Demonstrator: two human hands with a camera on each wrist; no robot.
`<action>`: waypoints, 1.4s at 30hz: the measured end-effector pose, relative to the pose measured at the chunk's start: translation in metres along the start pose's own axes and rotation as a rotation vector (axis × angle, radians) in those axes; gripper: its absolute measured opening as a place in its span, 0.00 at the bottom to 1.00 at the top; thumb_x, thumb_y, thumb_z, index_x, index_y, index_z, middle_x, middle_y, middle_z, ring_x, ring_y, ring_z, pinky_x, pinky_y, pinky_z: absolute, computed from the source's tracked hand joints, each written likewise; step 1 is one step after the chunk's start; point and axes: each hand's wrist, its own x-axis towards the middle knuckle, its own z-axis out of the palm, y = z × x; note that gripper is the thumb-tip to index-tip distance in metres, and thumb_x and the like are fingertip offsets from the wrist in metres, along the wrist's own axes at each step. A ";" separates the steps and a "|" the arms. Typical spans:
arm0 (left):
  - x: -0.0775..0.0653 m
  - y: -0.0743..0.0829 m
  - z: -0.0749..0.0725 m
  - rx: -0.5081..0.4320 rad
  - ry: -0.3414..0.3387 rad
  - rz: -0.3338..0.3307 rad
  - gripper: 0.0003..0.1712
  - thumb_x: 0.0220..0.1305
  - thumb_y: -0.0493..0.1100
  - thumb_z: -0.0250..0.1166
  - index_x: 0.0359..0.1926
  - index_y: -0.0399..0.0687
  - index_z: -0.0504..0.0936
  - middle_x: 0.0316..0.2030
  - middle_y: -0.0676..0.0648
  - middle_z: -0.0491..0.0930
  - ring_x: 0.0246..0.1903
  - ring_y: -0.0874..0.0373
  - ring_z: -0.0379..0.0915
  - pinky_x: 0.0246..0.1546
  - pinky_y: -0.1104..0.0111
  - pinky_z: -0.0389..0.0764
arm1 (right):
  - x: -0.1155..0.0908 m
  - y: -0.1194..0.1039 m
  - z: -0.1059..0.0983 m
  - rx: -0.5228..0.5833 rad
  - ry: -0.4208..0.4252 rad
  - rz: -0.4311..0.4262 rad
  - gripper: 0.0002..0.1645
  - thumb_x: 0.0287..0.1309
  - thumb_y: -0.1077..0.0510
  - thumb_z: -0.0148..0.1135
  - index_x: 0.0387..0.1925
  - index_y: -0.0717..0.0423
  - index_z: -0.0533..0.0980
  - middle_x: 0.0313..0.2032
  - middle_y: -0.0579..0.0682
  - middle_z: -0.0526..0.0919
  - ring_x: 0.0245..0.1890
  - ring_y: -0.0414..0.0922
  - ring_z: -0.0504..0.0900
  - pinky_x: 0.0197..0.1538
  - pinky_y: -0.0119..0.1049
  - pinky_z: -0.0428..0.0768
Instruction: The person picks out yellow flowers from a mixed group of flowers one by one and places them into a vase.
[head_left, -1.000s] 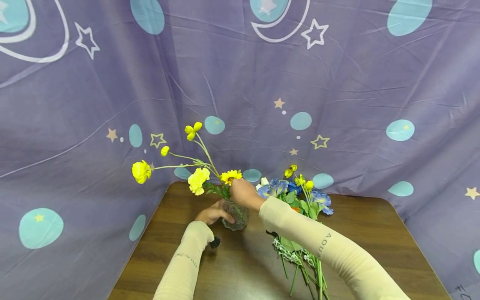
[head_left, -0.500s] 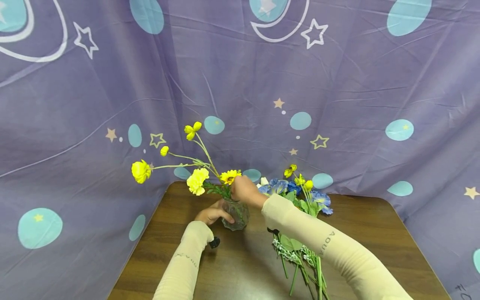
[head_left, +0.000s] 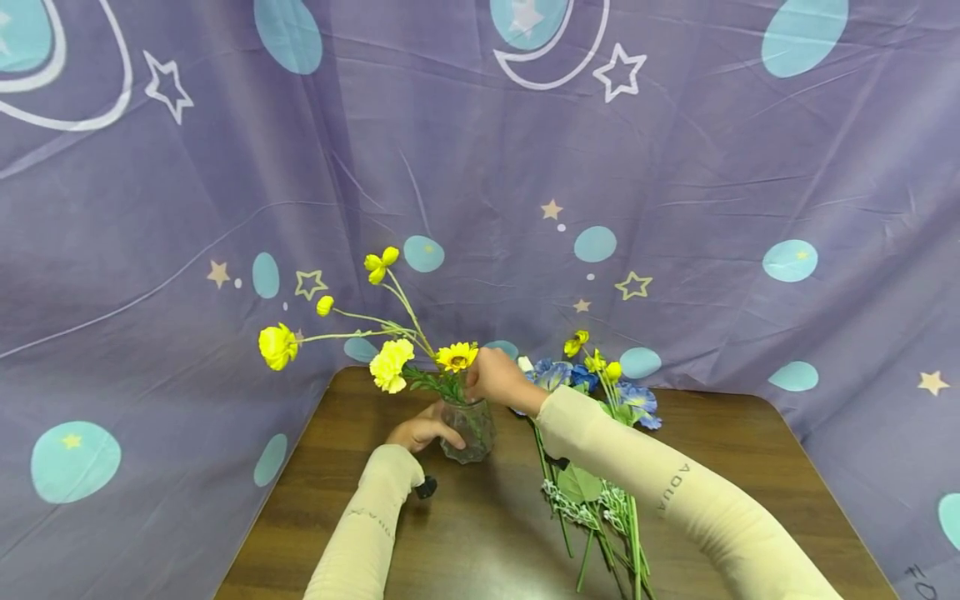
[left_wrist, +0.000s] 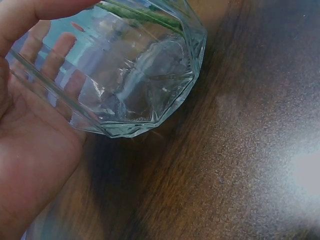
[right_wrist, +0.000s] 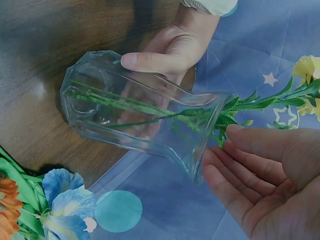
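A clear faceted glass vase (head_left: 472, 433) stands on the table, holding green stems. My left hand (head_left: 422, 430) grips its side; in the left wrist view the fingers (left_wrist: 60, 50) show through the glass. Out of the vase lean a small sunflower (head_left: 457, 357), a pale yellow ruffled flower (head_left: 391, 365) and a branching stem with a yellow bloom (head_left: 277, 346) and buds. Beside the sunflower, at the vase mouth, is my right hand (head_left: 501, 377). In the right wrist view its thumb and fingers (right_wrist: 235, 180) are parted and relaxed by the rim and leaves, with no stem pinched between them.
To the right on the brown wooden table (head_left: 465, 542) lies a pile of flowers: blue blooms (head_left: 637, 402), yellow buds (head_left: 596, 362), small white sprigs (head_left: 577, 510) and an orange bloom (right_wrist: 7, 202). A purple patterned curtain (head_left: 480, 167) hangs behind the table.
My right hand has drawn slightly right, away from the sunflower, which now shows whole. The left hand stays on the vase. The head view has shifted a little.
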 end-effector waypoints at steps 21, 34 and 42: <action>0.006 -0.003 -0.005 0.022 -0.123 0.162 0.56 0.42 0.28 0.73 0.76 0.41 0.60 0.66 0.45 0.74 0.62 0.54 0.69 0.73 0.49 0.63 | -0.005 0.020 -0.038 -0.077 -0.023 0.065 0.06 0.57 0.60 0.74 0.37 0.56 0.88 0.38 0.51 0.90 0.35 0.46 0.86 0.40 0.40 0.86; 0.005 -0.006 -0.005 0.022 -0.127 0.175 0.56 0.43 0.26 0.72 0.76 0.41 0.59 0.69 0.42 0.71 0.64 0.53 0.68 0.71 0.55 0.67 | -0.016 0.044 -0.053 -0.108 -0.017 0.105 0.10 0.55 0.58 0.75 0.40 0.56 0.88 0.39 0.52 0.90 0.36 0.46 0.87 0.41 0.41 0.86; 0.005 -0.004 -0.005 0.028 -0.133 0.190 0.56 0.43 0.27 0.73 0.76 0.43 0.61 0.68 0.45 0.71 0.65 0.52 0.67 0.72 0.52 0.65 | -0.020 0.058 -0.055 -0.107 -0.006 0.135 0.11 0.53 0.58 0.74 0.39 0.56 0.88 0.39 0.52 0.90 0.33 0.44 0.85 0.36 0.39 0.84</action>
